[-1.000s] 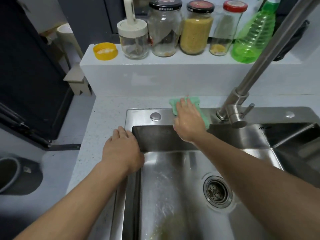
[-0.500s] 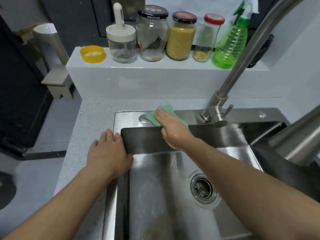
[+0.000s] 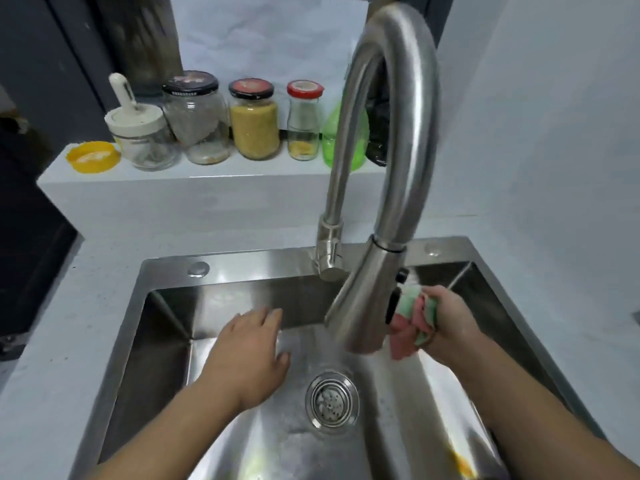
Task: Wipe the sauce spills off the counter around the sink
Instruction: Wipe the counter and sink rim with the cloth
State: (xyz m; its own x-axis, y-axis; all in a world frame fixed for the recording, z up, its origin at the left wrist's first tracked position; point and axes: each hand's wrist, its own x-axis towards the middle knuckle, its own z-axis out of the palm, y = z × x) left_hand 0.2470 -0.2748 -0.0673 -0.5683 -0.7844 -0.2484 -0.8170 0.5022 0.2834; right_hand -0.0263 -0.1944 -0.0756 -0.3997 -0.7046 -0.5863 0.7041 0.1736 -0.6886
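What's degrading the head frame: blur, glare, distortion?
Head view: motion blur softens the left hand and the jars on the ledge; wide-angle distortion makes the faucet loom and bows the sink rim; glare patches lie around the drain; the spray head hides part of the cloth gripped in the right hand.
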